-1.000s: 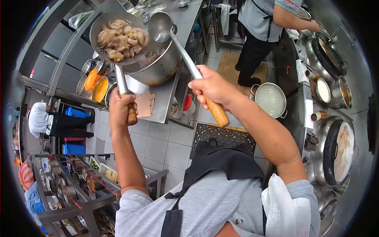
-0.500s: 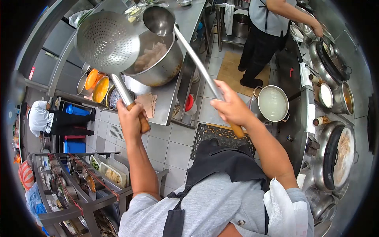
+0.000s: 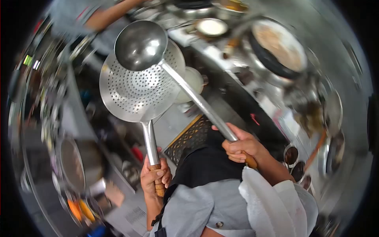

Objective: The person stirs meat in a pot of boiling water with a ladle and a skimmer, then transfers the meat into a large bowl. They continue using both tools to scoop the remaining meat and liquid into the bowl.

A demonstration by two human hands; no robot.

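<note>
My left hand (image 3: 155, 177) is wrapped round the wooden grip of a large perforated strainer (image 3: 134, 100), held up in front of me with its wide round bowl at the far end. In my right hand (image 3: 241, 145), fingers closed about the lower handle, is a long steel ladle (image 3: 209, 112). The ladle's bowl overlaps the upper part of the strainer in this view, and both bowls look bare inside. Partly hidden behind the strainer is a pot of pale liquid (image 3: 193, 83).
On the stove to the right stands a wok (image 3: 302, 59) of pale, foamy contents, with a bowl of white liquid (image 3: 212, 27) beyond it. A person's arm (image 3: 112, 15) reaches across at the top. The pot of meat (image 3: 82, 166) is at left. A dark mat (image 3: 187, 136) covers the floor.
My view has swung right toward the stove, blurring the surroundings. The strainer and ladle, held apart before, now overlap, with the ladle bowl across the strainer. Both hands keep their hold.
</note>
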